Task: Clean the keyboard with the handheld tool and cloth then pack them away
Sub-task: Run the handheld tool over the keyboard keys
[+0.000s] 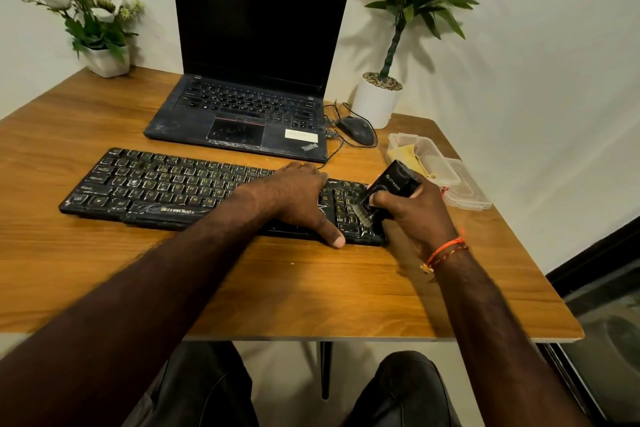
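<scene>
Black and dusty, the keyboard (207, 189) is lying on the bench (311, 288) with its long axis stretching leftward from the fingers, and the handheld tool (389, 189) is tilting brush-down onto its right end, just under the right hand (412, 215). That hand's fingers are wrapping the tool, wrist cocked back toward the person, the nearer hand for further brushing. Beside it the left hand (298, 201) is lying flat on the keys, fingers relaxed, while the cloth (408, 156) is sitting in the container (446, 173) just beyond the right hand.
</scene>
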